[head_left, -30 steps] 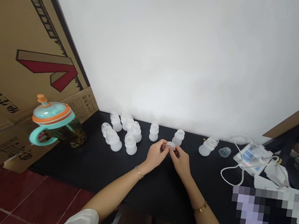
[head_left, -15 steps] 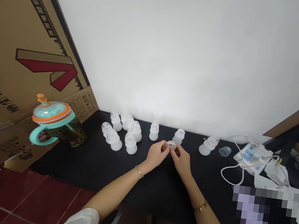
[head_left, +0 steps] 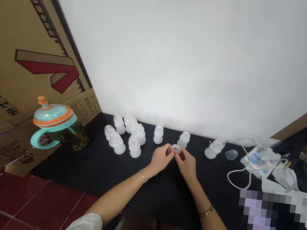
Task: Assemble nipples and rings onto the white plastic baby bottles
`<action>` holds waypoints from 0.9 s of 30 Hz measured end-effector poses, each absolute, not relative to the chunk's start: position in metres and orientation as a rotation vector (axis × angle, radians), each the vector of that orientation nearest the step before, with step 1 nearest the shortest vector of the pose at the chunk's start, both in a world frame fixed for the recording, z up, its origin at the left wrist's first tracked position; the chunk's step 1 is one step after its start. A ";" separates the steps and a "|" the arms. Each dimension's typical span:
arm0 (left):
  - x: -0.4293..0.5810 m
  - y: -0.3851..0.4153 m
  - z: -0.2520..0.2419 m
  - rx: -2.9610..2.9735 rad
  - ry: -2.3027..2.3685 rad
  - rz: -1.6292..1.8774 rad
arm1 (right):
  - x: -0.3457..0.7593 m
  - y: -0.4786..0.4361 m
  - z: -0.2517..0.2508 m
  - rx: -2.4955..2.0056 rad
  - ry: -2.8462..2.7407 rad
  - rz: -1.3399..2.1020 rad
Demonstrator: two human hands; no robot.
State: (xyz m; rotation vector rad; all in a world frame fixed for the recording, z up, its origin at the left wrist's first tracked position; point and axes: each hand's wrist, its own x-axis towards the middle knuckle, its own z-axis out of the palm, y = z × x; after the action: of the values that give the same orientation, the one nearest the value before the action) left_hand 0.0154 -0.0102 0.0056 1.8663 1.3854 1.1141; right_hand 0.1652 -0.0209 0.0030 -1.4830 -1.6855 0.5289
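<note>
Between my two hands, over the black table, is a white baby bottle collar ring (head_left: 176, 147). The fingertips of my left hand (head_left: 161, 158) pinch its left side, and those of my right hand (head_left: 188, 165) grip its right side. Whether a teat sits in the ring is too small to tell. Just behind my fingers stands a white baby bottle (head_left: 185, 138) without a top, its lower part partly hidden by my right hand. A clear dome cap (head_left: 231, 154) lies to the right, beside a capped bottle (head_left: 214, 150). Another capped bottle (head_left: 158, 135) stands behind my left hand.
Several capped bottles (head_left: 134, 147) stand grouped on the table's left. A large jug with a turquoise handle (head_left: 44, 139) is beside a cardboard box (head_left: 5, 33). To the right lie a white device (head_left: 257, 160), a looping cable (head_left: 230, 179) and white papers. A white wall rises behind.
Almost nothing differs. Both hands keep the collar ring in the same spot, and the bottles stand where they were; the view has shifted very slightly.
</note>
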 end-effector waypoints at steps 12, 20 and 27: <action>0.016 -0.011 0.006 1.853 1.367 1.142 | 0.165 -0.021 0.004 -1.476 -1.708 0.496; 0.016 -0.011 0.007 1.864 1.375 1.129 | 0.166 -0.021 0.003 -1.486 -1.721 0.485; 0.017 -0.011 0.006 1.939 1.426 1.096 | 0.166 -0.022 0.008 -1.569 -1.716 0.446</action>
State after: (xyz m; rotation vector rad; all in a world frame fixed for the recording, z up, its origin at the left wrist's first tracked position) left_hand 0.0167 -0.0110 0.0062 1.9395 1.4258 1.0959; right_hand 0.1658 -0.0220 0.0078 -1.5693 -1.7161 0.4457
